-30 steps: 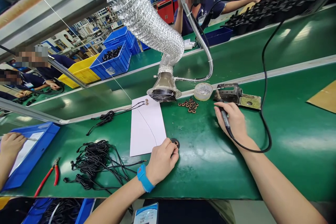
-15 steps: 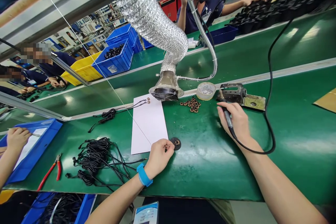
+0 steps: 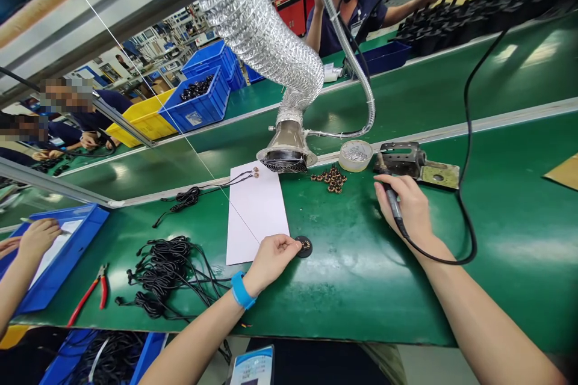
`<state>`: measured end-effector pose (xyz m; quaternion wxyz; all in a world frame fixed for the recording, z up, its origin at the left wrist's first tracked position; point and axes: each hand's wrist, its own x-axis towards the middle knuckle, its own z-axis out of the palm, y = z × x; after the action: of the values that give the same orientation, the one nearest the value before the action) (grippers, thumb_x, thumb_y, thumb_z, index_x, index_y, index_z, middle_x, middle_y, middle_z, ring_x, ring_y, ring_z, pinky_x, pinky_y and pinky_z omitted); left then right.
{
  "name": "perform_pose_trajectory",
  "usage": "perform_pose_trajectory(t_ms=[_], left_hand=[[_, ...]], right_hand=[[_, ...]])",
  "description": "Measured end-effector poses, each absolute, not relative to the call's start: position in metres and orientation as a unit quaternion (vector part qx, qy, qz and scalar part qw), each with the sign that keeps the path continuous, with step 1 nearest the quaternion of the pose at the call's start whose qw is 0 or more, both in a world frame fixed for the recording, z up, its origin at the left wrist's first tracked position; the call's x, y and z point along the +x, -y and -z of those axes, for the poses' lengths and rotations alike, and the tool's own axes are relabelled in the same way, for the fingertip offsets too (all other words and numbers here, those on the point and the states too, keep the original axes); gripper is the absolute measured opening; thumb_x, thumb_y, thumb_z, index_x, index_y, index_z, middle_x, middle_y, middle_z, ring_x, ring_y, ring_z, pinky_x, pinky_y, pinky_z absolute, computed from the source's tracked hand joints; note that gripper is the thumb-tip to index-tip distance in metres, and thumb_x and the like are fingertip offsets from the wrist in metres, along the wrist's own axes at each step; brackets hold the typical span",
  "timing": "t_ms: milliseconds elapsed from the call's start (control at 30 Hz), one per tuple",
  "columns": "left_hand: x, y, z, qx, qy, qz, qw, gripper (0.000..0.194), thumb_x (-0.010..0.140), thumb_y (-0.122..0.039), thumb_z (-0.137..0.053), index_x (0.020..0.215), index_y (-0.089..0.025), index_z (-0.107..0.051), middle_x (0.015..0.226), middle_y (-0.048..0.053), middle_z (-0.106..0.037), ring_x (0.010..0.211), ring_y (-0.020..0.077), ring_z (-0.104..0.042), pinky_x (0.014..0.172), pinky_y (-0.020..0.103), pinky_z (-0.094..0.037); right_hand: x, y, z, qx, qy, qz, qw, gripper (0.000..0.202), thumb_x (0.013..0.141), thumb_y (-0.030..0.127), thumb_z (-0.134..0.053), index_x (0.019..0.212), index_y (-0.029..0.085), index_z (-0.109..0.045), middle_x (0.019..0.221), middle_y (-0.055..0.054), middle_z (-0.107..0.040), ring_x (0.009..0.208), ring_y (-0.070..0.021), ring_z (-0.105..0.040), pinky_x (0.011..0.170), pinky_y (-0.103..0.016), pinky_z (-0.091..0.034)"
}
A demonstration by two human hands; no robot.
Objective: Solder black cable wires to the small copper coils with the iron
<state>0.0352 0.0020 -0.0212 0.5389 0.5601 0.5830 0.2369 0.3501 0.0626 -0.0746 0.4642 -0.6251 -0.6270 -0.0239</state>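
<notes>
My left hand (image 3: 274, 258), with a blue band at the wrist, is closed in a pinch on thin solder wire (image 3: 204, 163), which runs down from the upper left. Its fingertips are at the left edge of a small round black disc (image 3: 305, 247) and partly cover it. A ring of small brass-coloured contacts shows on the disc. In my right hand (image 3: 406, 207) is a soldering iron (image 3: 393, 201), gripped like a pen, its tip end by the metal iron stand (image 3: 400, 159). White paper (image 3: 257, 216) lies beside my left hand.
A fume duct (image 3: 289, 144) hangs over the bench. Small brass-coloured parts (image 3: 334, 180) and a round tub (image 3: 356, 156) lie below it. Bundled black cables (image 3: 162, 271) and red-handled cutters (image 3: 97, 292) are at left. A co-worker's hand (image 3: 43, 236) is over a blue tray (image 3: 63, 264).
My left fingertips have moved slightly right and down onto the disc's edge, hiding the wire end that showed before. My right hand stays by the stand with the soldering iron.
</notes>
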Motion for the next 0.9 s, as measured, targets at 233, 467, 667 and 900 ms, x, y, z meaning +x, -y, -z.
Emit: perform_pose_trajectory(t_ms=[233,467,667,900], left_hand=[[0.042,-0.008,0.019,0.536,-0.577,-0.244,0.566,0.026,0.079,-0.037,-0.065,0.068,-0.013,-0.062,0.061,-0.002,-0.053,0.059,0.0098,-0.043,0.060,0.024,-0.031],[0.034,-0.014,0.027,0.550,-0.571,-0.277,0.543,0.032,0.084,-0.042,-0.061,0.077,-0.012,-0.066,0.062,-0.001,-0.055,0.061,0.0116,-0.049,0.061,0.024,-0.037],[0.035,-0.019,0.033,0.571,-0.554,-0.280,0.537,0.031,0.084,-0.044,-0.064,0.085,-0.012,-0.065,0.069,0.000,-0.058,0.063,0.0110,-0.051,0.060,0.022,-0.040],[0.038,-0.017,0.032,0.579,-0.549,-0.264,0.542,0.028,0.087,-0.037,-0.058,0.082,-0.012,-0.070,0.073,0.004,-0.066,0.066,0.0128,-0.057,0.065,0.024,-0.043]], right_hand=[[0.349,-0.062,0.072,-0.622,0.626,0.025,0.469,0.027,0.096,0.038,-0.051,0.114,0.025,-0.068,0.097,-0.008,-0.063,0.084,-0.0203,-0.063,0.079,-0.033,-0.051],[0.350,-0.063,0.073,-0.618,0.629,0.024,0.470,0.026,0.096,0.037,-0.052,0.114,0.025,-0.067,0.097,-0.008,-0.063,0.084,-0.0201,-0.063,0.078,-0.032,-0.050],[0.347,-0.062,0.068,-0.625,0.626,0.037,0.465,0.027,0.096,0.036,-0.052,0.112,0.023,-0.069,0.095,-0.008,-0.064,0.081,-0.0175,-0.063,0.077,-0.029,-0.049],[0.352,-0.067,0.072,-0.596,0.642,0.095,0.472,0.029,0.091,0.040,-0.057,0.111,0.023,-0.071,0.089,-0.013,-0.068,0.080,-0.0217,-0.064,0.074,-0.032,-0.050]])
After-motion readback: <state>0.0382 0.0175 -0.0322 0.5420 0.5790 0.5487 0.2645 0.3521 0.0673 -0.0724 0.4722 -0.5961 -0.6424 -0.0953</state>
